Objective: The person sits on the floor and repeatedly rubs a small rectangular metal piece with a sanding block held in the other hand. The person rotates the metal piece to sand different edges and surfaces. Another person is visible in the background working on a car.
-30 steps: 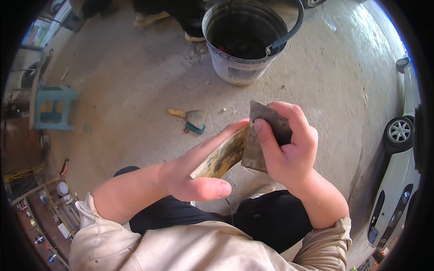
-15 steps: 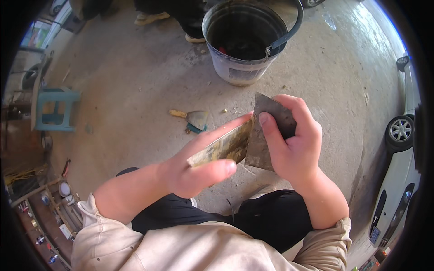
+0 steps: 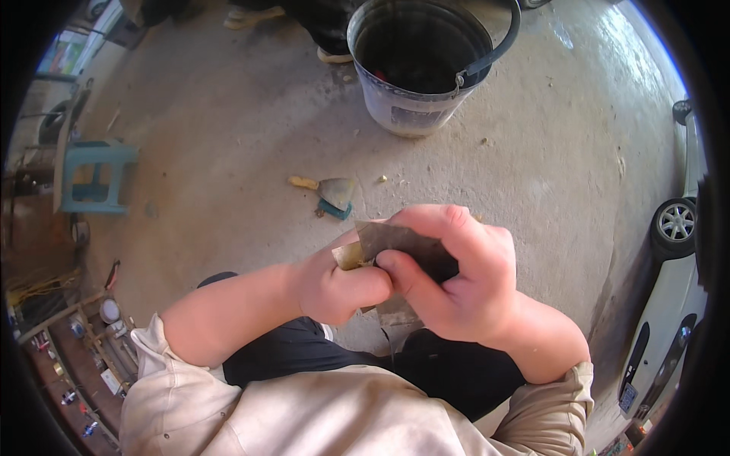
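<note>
My left hand (image 3: 334, 292) is closed on a flat, mottled yellow-grey plate (image 3: 348, 257), its thumb lying along the near side. Most of that plate is hidden behind my fingers and the other piece. In my right hand (image 3: 479, 277) is a thin dark grey metal plate (image 3: 407, 245), pinched between thumb and bent fingers. Its left end overlaps the mottled plate, and the two hands nearly touch. Beyond them on the floor lies a putty knife (image 3: 334, 190) with a light wooden handle, against a small teal object (image 3: 334, 210).
A black bucket with a whitish, smeared outside (image 3: 407, 110) stands ahead, its handle tipped right. A teal stool (image 3: 95, 176) is at the left, a tray of tools (image 3: 95, 346) at the lower left. A white car (image 3: 661, 327) borders the right. Another person's shoe (image 3: 334, 55) shows at the top.
My right hand has come left and nearer to me with the grey plate, which now covers much of the mottled plate. My left hand has stayed about in place, its fingers drawn in.
</note>
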Demonstrator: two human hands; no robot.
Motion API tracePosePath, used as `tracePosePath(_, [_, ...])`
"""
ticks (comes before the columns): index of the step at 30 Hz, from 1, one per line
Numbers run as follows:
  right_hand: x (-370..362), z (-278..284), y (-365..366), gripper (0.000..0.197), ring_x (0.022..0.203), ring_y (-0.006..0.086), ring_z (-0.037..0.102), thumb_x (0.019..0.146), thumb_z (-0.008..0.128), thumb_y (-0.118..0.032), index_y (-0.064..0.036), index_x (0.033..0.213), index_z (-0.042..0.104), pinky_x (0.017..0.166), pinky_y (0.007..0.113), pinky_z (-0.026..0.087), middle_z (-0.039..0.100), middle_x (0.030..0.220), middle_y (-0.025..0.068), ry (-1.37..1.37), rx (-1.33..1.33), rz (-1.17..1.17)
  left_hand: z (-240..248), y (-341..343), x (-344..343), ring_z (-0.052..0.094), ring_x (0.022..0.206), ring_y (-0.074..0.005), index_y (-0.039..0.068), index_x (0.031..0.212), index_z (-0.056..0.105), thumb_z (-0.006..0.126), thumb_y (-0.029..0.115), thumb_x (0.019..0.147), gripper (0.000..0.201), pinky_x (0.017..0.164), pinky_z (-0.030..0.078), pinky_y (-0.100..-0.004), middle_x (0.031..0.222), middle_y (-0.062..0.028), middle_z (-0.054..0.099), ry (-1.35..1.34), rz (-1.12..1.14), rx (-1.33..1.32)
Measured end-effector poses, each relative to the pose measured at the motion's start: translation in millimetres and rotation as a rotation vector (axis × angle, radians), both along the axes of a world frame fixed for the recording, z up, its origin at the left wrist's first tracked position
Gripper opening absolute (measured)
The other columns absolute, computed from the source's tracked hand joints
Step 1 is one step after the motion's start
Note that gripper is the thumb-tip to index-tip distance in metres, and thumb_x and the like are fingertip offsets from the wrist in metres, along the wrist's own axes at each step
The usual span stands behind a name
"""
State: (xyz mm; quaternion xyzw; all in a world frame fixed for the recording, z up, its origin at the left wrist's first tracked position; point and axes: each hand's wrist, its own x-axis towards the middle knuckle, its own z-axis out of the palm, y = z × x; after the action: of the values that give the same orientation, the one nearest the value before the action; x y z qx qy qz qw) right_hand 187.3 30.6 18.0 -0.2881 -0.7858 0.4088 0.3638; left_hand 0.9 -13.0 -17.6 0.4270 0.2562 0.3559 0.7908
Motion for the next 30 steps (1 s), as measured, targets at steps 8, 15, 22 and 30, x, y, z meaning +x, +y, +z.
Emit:
tracePosePath(8, [13.1, -12.4, 12.8, 0.026, 0.071, 0.0181, 0.071, 0.086, 0.075, -0.002, -0.0002, 0.109, 0.063, 0.065, 0.028, 0.056, 0.071, 0.085, 0.0112, -0.029, -0.092, -0.28, 14.1, -3.0, -8.6, 0.041, 0.138, -0.0203, -0.004, 0.158, 0.019, 0.052, 0.002, 0.082, 0.084, 0.116, 0.031, -0.0334, 0.15, -0.014, 0.042, -0.061, 0.108, -0.128])
tracePosePath(15, [1.3, -11.7, -3.3, 0.027, 0.065, 0.0239, 0.071, 0.082, 0.076, -0.002, -0.0014, 0.106, 0.064, 0.059, 0.031, 0.056, 0.071, 0.082, 0.0118, 0.046, -0.069, -0.124, -9.6, -7.9, -5.4, 0.044, 0.129, -0.0182, -0.004, 0.146, 0.035, 0.046, 0.001, 0.076, 0.071, 0.11, 0.035, -0.0342, 0.14, -0.011, 0.047, 0.009, 0.0, 0.059])
tracePosePath(22, [0.7, -4.8, 3.6, 0.03, 0.067, 0.0251, 0.072, 0.082, 0.078, -0.005, -0.0027, 0.106, 0.062, 0.059, 0.031, 0.056, 0.07, 0.081, 0.0113, 0.042, -0.149, -0.075, 7.6, 9.3, 6.0, 0.057, 0.095, -0.0097, 0.001, 0.12, 0.059, 0.053, 0.003, 0.081, 0.039, 0.08, 0.05, -0.028, 0.101, -0.0014, 0.064, 0.086, 0.046, 0.041])
tracePosePath(30, [3.9, -10.7, 0.9, 0.027, 0.068, 0.0225, 0.071, 0.082, 0.076, -0.001, -0.0008, 0.107, 0.065, 0.064, 0.029, 0.056, 0.071, 0.084, 0.0132, 0.003, -0.145, -0.192, 24.1, -0.1, 11.9, 0.06, 0.083, -0.0076, 0.001, 0.104, 0.063, 0.067, 0.006, 0.084, 0.022, 0.07, 0.051, -0.0286, 0.09, -0.0041, 0.067, 0.283, 0.186, -0.097])
